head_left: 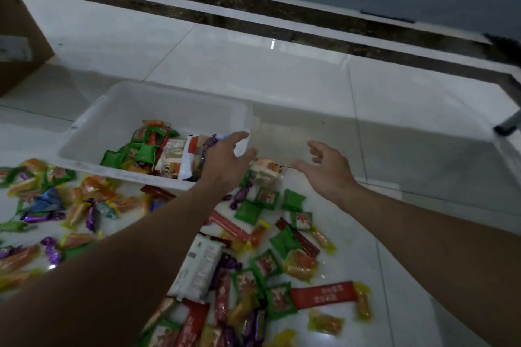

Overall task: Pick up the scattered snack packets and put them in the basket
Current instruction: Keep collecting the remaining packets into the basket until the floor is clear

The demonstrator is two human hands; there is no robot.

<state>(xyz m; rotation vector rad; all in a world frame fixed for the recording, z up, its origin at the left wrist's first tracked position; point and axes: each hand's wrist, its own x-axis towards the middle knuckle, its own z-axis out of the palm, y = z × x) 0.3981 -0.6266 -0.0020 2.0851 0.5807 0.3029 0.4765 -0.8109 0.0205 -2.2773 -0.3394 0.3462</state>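
Both hands are hovering empty at the basket's near corner.

The left hand (pixel 225 162) and right hand (pixel 327 170) are hanging open, fingers relaxed, gripping nothing. A pale packet (pixel 266 172) is lying between them, just beside the white basket (pixel 84 121), which is sitting beneath and beyond the left hand, partly filled. Most snack packets (pixel 284 242) are lying scattered on the floor (pixel 394 121) behind the hands, nearer the person. Glossy wrappers could be slipping from a loose grab, and a hurried scoop could be shoving the basket away. Print on the red wrapper (pixel 321 294) is showing too blurred to read.
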